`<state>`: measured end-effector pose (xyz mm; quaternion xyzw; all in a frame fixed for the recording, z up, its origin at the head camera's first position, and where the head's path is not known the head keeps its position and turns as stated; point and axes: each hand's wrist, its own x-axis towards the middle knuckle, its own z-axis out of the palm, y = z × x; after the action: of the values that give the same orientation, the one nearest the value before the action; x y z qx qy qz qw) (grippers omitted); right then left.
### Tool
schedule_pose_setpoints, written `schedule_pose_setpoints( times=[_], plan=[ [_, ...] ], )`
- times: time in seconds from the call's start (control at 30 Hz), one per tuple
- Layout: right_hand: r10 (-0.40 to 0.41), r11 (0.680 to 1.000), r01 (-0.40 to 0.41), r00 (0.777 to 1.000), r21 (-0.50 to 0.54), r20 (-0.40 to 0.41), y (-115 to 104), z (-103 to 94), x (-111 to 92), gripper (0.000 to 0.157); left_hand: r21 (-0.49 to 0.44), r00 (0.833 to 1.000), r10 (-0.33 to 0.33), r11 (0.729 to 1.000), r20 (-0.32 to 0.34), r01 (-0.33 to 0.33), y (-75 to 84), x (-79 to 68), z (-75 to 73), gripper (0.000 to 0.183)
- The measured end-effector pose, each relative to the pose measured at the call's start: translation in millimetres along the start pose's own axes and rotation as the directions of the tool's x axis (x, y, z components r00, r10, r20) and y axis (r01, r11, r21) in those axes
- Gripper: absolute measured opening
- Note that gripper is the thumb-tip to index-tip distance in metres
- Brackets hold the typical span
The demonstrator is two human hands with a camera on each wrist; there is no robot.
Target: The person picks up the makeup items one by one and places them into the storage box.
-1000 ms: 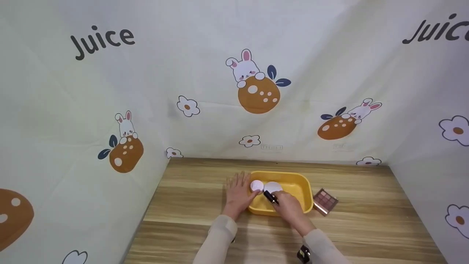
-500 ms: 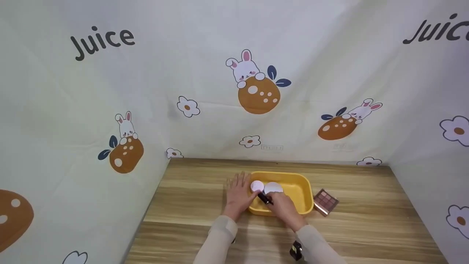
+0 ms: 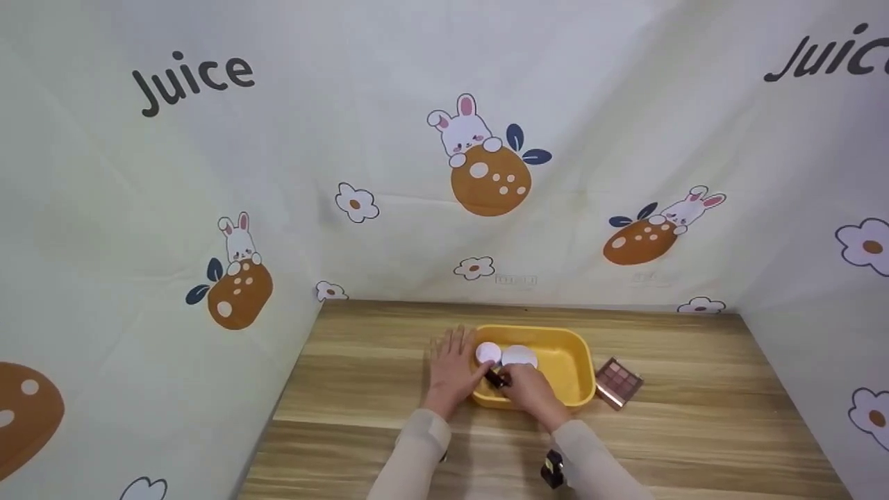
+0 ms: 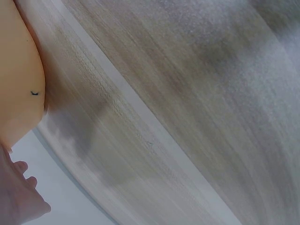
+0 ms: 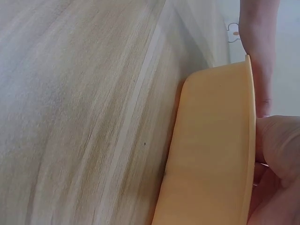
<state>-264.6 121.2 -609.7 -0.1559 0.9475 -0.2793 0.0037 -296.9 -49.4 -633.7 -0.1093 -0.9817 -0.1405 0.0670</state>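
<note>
In the head view, a yellow plastic bin (image 3: 566, 371) holds two round white cosmetic containers, a smaller round container (image 3: 488, 353) at left and a wider round container (image 3: 519, 356) beside it. My left hand (image 3: 451, 371) lies at the bin's left rim, fingers extended outside and thumb reaching inward. My right hand (image 3: 531, 389) is over the bin's front part and pinches a slim black cosmetic tube (image 3: 495, 378), low in the bin's front left near my left thumb. In the right wrist view the bin's wall hides most of the right fingers, and the tube cannot be seen.
An open eyeshadow palette (image 3: 619, 383) lies on the wooden table (image 3: 708, 403), just right of the bin. Fabric walls (image 3: 389, 250) printed with rabbits and oranges enclose the table at the back and both sides. A black device (image 3: 553, 469) shows by the right wrist.
My right hand has moved left and slightly lower with the black tube, bringing it to the bin's front left. The left hand, bin and white containers have stayed in place.
</note>
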Motion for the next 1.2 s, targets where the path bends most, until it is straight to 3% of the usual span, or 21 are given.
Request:
schedule_pose_setpoints(
  times=[0.2,0.43,0.67,1.0,1.2],
  plan=[
    [0.016,1.000,-0.017,0.999,0.021,0.038,0.3,3.9,3.3,0.016,0.012,1.000,-0.003,1.000,0.014,0.003,1.6,-0.9,-2.8,0.078],
    [-0.041,0.994,0.033,0.997,0.104,0.072,0.3,5.8,3.4,0.018,0.081,1.000,0.007,0.997,0.012,-0.008,0.5,-0.9,-2.5,0.079],
    [-0.055,0.992,0.040,0.991,0.116,0.122,1.4,6.4,4.3,0.019,0.067,1.000,0.012,0.998,0.008,-0.013,2.1,-0.6,-3.7,0.077],
    [-0.196,0.978,0.186,0.973,0.093,0.118,6.3,5.4,3.9,0.010,0.074,1.000,0.003,0.997,0.027,-0.005,3.0,0.8,-4.4,0.077],
    [-0.212,0.975,0.199,0.968,0.103,0.137,7.2,3.9,-0.4,0.014,0.049,1.000,0.005,0.999,0.014,-0.005,2.8,0.0,-2.8,0.076]
  ],
)
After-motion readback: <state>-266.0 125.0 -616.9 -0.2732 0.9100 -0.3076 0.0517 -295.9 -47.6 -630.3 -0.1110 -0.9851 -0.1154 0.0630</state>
